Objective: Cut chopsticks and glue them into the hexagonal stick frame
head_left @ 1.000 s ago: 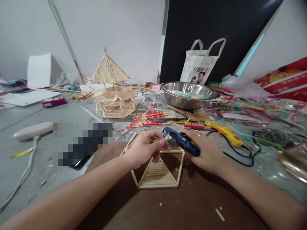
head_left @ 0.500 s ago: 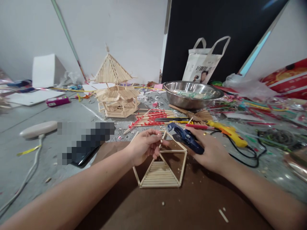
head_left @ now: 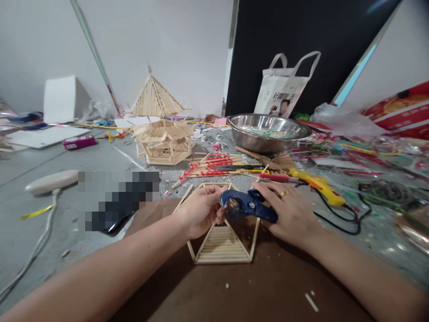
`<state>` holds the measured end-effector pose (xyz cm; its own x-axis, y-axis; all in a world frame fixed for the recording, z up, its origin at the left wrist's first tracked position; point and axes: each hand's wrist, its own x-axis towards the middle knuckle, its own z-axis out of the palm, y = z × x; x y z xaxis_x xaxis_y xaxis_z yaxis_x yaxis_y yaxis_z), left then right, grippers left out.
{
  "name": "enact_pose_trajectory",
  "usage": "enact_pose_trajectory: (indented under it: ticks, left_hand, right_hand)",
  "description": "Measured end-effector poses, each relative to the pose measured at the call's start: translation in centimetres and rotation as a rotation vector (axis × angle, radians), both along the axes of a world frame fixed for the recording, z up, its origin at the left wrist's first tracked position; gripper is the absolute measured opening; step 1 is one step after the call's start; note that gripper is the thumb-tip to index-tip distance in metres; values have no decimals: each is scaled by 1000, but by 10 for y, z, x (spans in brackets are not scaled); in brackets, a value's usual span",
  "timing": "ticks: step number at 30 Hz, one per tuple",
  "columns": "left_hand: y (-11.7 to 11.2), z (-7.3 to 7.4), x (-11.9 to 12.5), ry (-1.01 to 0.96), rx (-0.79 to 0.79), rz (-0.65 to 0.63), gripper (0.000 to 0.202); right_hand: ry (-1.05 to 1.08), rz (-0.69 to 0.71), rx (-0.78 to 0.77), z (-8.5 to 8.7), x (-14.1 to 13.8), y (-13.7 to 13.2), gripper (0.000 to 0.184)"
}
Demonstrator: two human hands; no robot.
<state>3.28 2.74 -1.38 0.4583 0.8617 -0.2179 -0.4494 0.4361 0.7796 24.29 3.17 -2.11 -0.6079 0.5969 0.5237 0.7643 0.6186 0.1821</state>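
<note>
My right hand is wrapped around a blue pipe cutter, whose curved jaw points left. At that jaw, the fingers of my left hand are pinched together on a thin wooden stick, which is mostly hidden behind the fingers and cutter. Under both hands lies a flat frame of wooden sticks. Its near triangle is filled with parallel sticks; the hands and cutter cover part of the frame's far half.
Brown board lies beneath the frame, with small offcuts. Behind stand a stick pagoda model and a steel basin. Red-marked sticks, a yellow glue gun and a dark phone-like object lie around.
The cutter has moved left and turned more level, so its jaw now meets my left fingertips. My right hand followed it, while the left shifted only slightly.
</note>
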Motion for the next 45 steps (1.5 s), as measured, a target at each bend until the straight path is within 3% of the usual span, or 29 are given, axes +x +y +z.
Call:
enact_pose_trajectory:
  ticks: [7, 14, 45]
  left_hand:
    - [-4, 1, 6, 20, -18, 33, 7]
    - [-5, 1, 7, 28, -11, 40, 13]
    - [-12, 6, 11, 85, -48, 46, 14]
  right_hand:
    - [4, -3, 52, 2, -2, -1, 56]
    - [42, -59, 48, 1, -1, 0, 58]
    - [56, -7, -14, 1, -3, -2, 50]
